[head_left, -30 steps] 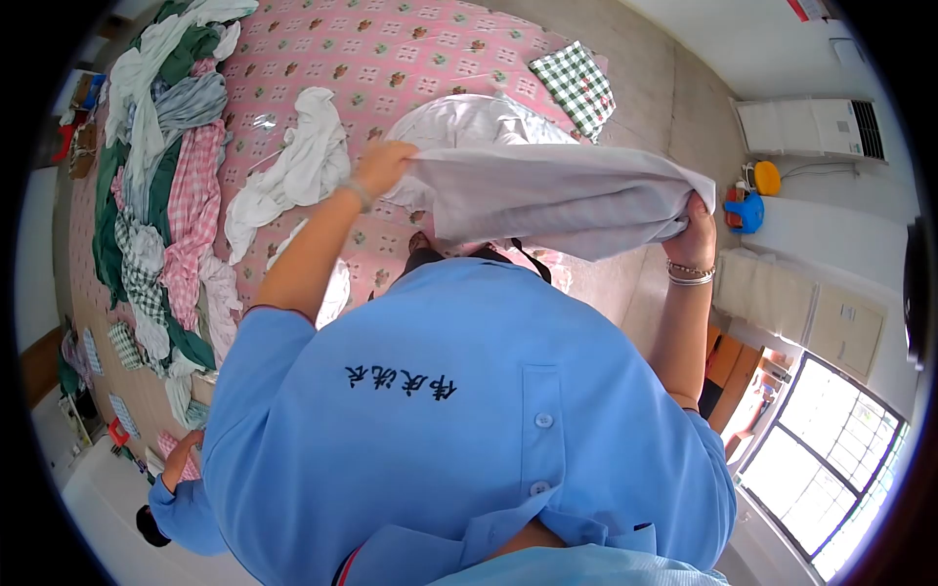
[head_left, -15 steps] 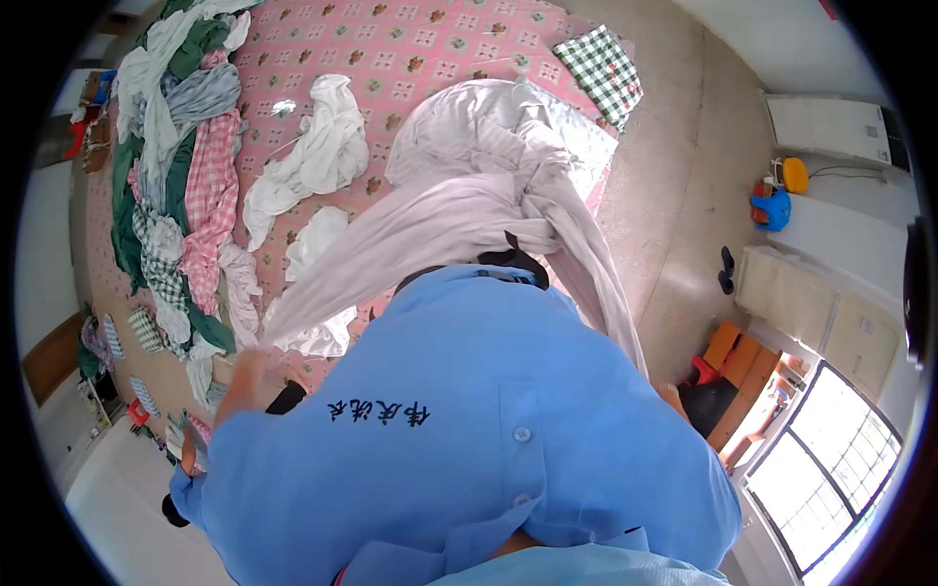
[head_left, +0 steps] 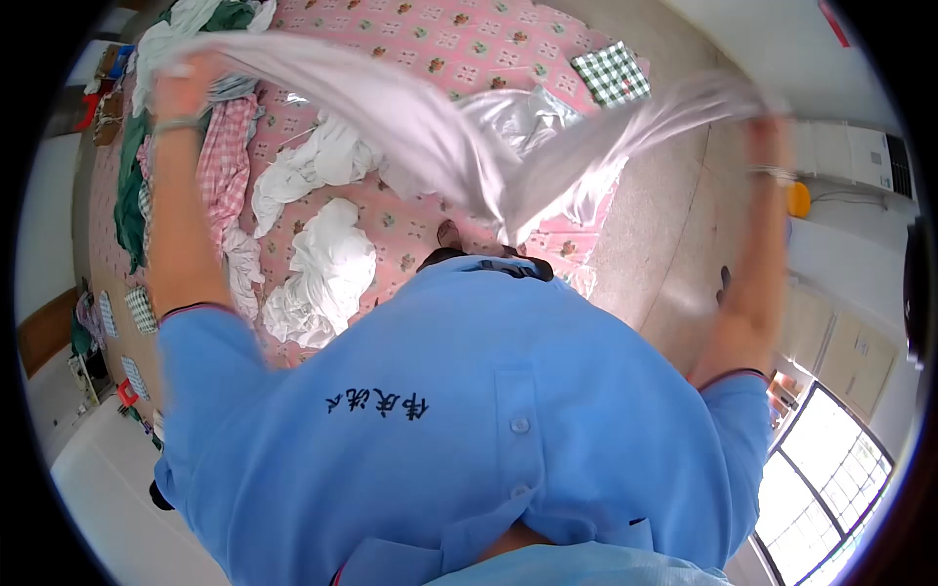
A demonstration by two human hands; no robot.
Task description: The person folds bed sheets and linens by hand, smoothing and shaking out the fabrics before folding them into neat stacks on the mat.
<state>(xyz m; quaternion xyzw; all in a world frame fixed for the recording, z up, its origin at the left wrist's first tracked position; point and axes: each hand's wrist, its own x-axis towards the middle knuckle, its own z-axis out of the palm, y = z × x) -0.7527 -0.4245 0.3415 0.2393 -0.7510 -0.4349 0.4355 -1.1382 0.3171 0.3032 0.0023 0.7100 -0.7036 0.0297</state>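
A pale, pinkish-white bed sheet [head_left: 391, 107] stretches through the air in front of me, sagging in a V toward my waist. At the upper left, my left hand [head_left: 186, 93] is raised and closed on one end of it. The other end is in my right hand [head_left: 769, 137], lifted at the right with the arm spread wide. Both hands are smeared by motion, so single fingers do not show. Below the sheet, a shiny whitish cloth [head_left: 532, 117] lies on the pink patterned floor cover [head_left: 420, 49], partly hidden.
Crumpled white cloths [head_left: 327, 264] lie in front of me to the left. Beyond them runs a heap with a pink checked cloth [head_left: 227, 161] and green cloths. A folded green-checked cloth [head_left: 613, 74] sits at the far right corner. A yellow object [head_left: 798, 199] stands near the right wall.
Both hands have come up and apart, lifting the sheet off the floor cover and spreading it in the air. The white cloths and one of my feet now show beneath.
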